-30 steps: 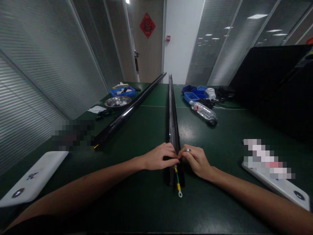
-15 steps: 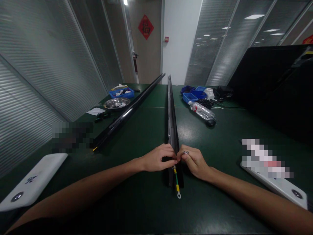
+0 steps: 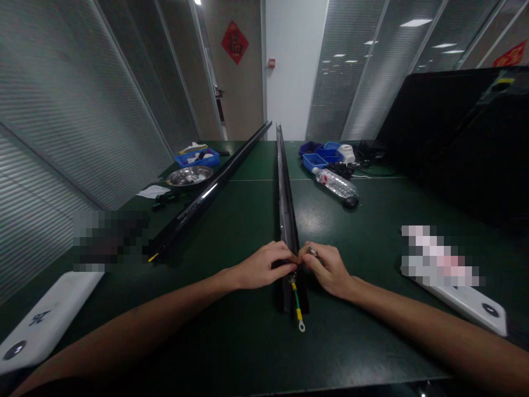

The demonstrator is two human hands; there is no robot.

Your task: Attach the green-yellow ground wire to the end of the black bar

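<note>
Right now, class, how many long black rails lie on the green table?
2. One rail runs down the middle, with the left hand and right hand pinching near its near end. The other rail lies aslant to its left, untouched. No more seem hidden.

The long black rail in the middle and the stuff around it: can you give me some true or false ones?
1. The left hand and the right hand both pinch the long black rail near its close end. True.
2. The green and yellow wire ends in a plug. False: it ends in a small metal ring.
3. The water bottle stands upright. False: it lies on its side.
4. A second black rail lies on the table left of the first. True.
5. The metal bowl sits on the right of the table. False: it sits on the left, at the far side.
</note>
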